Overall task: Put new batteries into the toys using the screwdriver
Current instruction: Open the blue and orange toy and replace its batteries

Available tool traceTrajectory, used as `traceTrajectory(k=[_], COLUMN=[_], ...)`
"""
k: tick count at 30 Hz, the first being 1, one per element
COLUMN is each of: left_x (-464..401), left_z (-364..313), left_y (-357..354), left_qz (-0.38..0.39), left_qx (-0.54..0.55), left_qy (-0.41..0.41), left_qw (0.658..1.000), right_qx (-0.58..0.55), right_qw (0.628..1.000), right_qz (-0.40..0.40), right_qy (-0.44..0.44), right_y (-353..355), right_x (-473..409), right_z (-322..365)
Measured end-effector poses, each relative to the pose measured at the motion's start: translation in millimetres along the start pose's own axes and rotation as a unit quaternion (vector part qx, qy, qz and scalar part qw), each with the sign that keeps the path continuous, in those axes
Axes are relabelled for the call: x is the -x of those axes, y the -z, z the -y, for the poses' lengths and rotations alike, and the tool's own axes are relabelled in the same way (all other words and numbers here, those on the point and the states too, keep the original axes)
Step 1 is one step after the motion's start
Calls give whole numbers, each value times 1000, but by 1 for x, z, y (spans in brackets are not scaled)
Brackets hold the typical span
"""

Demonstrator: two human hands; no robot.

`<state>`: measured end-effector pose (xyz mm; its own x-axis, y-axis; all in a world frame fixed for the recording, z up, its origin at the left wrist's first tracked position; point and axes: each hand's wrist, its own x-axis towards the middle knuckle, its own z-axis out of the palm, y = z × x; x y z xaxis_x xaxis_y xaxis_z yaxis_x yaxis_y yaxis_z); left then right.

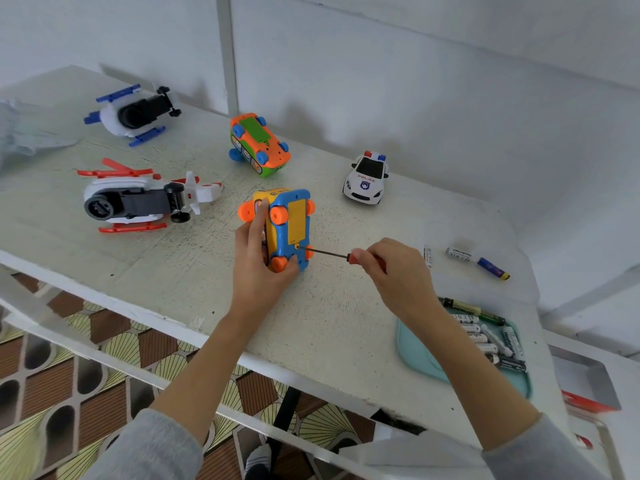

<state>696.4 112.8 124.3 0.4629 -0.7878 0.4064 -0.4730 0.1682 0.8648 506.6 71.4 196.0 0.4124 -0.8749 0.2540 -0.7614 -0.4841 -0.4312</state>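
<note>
Head view: a person stands over a white desk (194, 271), both forearms reaching in from six o'clock.
Toy in hand: a blue and yellow toy car (287, 230) sits near the middle of the desk, tipped on its side so the underside faces three o'clock.
Left hand: the left hand (258, 258) is wrapped round the car from nine o'clock, fingers curled over its top edge, thumb by the near orange wheel.
Right hand: the right hand (398, 268) is closed round the red handle of the screwdriver (332, 254), whose thin dark shaft runs toward nine o'clock, tip at the screw by the yellow battery cover (298, 221).
Step, as I judge it: working the cover screw.
Doing it well: I'd keep the shaft square to the screw head, press inward while turning, and brace the car hard so the tip doesn't skip out.
Car's make: glossy moulded plastic, rounded corners, stubby orange wheels; likely slippery under a loose grip.
Desk surface: painted wood, worn and speckled, grain showing.
Batteries: slim cylinders heaped in a pale teal tray (412, 355) at four o'clock; two loose batteries (478, 261) lie at three o'clock.
Other toys: an orange and green car (258, 145) at twelve o'clock lies belly-up; a white police car (366, 178) at one o'clock stands on its wheels; a red helicopter (138, 199) at nine o'clock and a blue helicopter (133, 114) at ten o'clock lie overturned.
</note>
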Motion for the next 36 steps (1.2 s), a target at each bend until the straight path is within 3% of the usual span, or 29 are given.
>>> traceTrajectory(k=[4, 11, 14, 19, 25, 33, 36], left_x=[0, -1, -1, -1, 0, 1, 0], left_z=[-1, 3, 2, 2, 1, 1, 3], left_y=[0, -1, -1, -1, -1, -1, -1], left_qz=[-3, 5, -5, -9, 2, 10, 7], left_qx=[15, 8, 11, 4, -2, -31, -34], left_qy=[12, 0, 8, 0, -9, -23, -20], left_qw=[1000, 1000, 1000, 1000, 1000, 999, 999], right_qx=[-104, -54, -33, -100, -101, -110, -123], right_qw=[994, 998, 999, 995, 994, 993, 992], right_qz=[0, -36, -3, 18, -42, 7, -11], right_qy=[26, 21, 6, 22, 8, 36, 39], right_y=[1, 0, -1, -2, -2, 4, 2], right_x=[1, 2, 1, 3, 1, -1, 0], right_z=[2, -1, 0, -2, -3, -7, -6])
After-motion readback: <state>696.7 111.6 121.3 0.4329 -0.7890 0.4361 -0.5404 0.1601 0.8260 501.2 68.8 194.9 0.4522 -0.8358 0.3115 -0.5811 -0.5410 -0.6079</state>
